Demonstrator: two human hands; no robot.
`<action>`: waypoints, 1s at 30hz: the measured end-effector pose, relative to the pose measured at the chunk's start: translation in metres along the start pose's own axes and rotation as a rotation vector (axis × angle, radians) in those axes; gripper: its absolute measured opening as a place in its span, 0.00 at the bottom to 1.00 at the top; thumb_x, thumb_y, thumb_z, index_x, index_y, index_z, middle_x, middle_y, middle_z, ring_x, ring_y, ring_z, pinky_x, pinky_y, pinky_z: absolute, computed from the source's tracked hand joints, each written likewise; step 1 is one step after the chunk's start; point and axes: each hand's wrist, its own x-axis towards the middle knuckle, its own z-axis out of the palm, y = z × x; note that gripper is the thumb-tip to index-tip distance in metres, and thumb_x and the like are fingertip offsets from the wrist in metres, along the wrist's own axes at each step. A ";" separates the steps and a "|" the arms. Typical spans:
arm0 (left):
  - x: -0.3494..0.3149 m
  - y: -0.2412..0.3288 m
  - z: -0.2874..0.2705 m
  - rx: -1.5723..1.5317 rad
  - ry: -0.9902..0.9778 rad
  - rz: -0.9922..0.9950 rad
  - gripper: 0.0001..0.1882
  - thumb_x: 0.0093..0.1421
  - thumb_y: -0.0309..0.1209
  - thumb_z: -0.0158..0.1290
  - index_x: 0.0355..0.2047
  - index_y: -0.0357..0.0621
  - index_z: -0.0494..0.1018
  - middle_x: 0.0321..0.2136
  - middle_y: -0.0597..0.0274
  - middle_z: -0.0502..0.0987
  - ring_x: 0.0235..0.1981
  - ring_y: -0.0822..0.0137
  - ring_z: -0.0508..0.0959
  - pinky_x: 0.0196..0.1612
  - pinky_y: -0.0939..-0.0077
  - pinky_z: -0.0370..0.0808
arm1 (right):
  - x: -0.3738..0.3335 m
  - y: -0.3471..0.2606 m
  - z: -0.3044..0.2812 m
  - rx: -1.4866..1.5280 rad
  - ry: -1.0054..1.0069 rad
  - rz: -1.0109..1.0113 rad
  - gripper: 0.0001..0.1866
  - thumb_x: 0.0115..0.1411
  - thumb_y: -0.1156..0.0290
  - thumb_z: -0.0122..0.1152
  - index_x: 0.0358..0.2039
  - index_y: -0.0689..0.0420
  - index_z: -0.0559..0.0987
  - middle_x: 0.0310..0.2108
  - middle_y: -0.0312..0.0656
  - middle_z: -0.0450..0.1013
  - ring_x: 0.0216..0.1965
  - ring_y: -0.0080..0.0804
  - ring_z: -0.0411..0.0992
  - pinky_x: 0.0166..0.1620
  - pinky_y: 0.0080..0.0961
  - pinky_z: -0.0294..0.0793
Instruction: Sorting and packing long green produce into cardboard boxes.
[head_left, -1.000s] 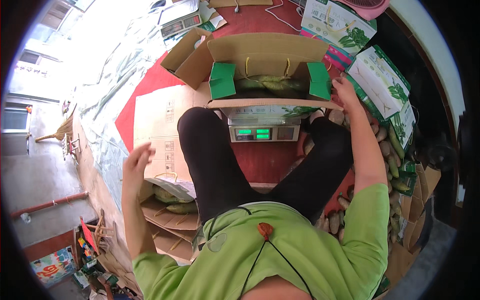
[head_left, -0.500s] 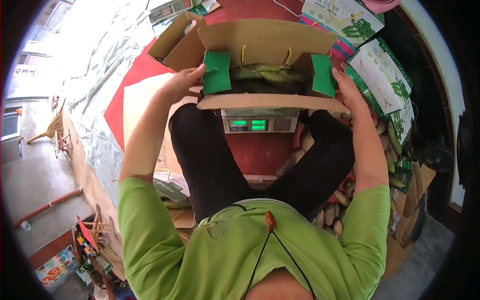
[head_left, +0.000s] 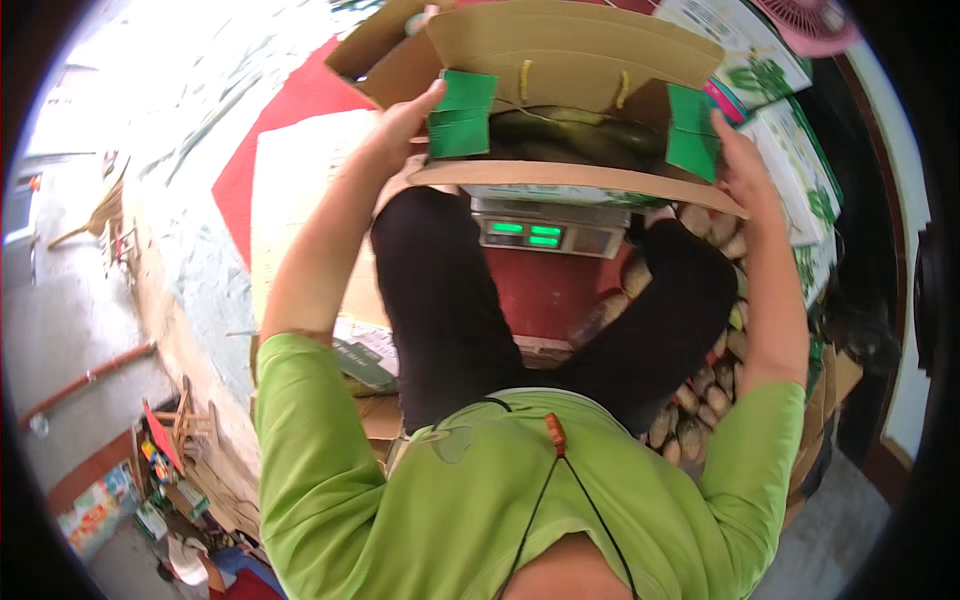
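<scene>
Both grips are on the open brown cardboard box with green side flaps [head_left: 575,110]: the left hand [head_left: 405,125] presses flat, fingers spread, against its left end beside the green flap, and the right hand [head_left: 738,160] lies along its right end, fingers extended against the other green flap; whether either thumb hooks under the edge cannot be told. The box sits on a grey weighing scale with a green lit display [head_left: 545,230], between the person's knees, and holds dark green elongated fruit [head_left: 570,135] under two yellow handle cords. Around it, the largest thing is the red floor mat [head_left: 290,120], with a pale flattened cardboard sheet [head_left: 300,210] lying on it to the left. To the right stand stacked white cartons printed with green leaves [head_left: 800,170], close to the right forearm, and below them a heap of brownish oval fruit [head_left: 700,410] crowds the right leg. A pink fan [head_left: 810,20] shows at the top edge. Half a second ago the left hand was just arriving at the flap; a second ago it hung free out at the left side, while the right hand was already on the box.
</scene>
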 end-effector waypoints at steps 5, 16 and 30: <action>-0.019 0.008 -0.038 -0.111 0.098 -0.014 0.34 0.55 0.61 0.49 0.46 0.41 0.72 0.41 0.58 0.75 0.41 0.66 0.74 0.44 0.70 0.71 | -0.011 -0.058 0.034 -0.120 -0.143 -0.074 0.27 0.61 0.47 0.52 0.48 0.58 0.72 0.41 0.40 0.74 0.39 0.29 0.73 0.41 0.25 0.73; -0.147 0.002 -0.209 -0.125 0.335 0.091 0.30 0.58 0.61 0.46 0.46 0.51 0.73 0.37 0.67 0.75 0.39 0.73 0.70 0.42 0.70 0.67 | -0.091 -0.090 0.223 -0.361 -0.489 -0.291 0.26 0.58 0.46 0.53 0.45 0.55 0.74 0.38 0.37 0.74 0.40 0.24 0.68 0.44 0.26 0.66; -0.265 -0.201 -0.376 0.061 0.369 -0.437 0.37 0.55 0.62 0.45 0.59 0.54 0.62 0.57 0.68 0.66 0.58 0.65 0.61 0.55 0.54 0.55 | -0.118 0.155 0.443 -0.454 -0.867 -0.212 0.18 0.44 0.63 0.63 0.35 0.58 0.76 0.32 0.42 0.73 0.31 0.32 0.72 0.34 0.31 0.74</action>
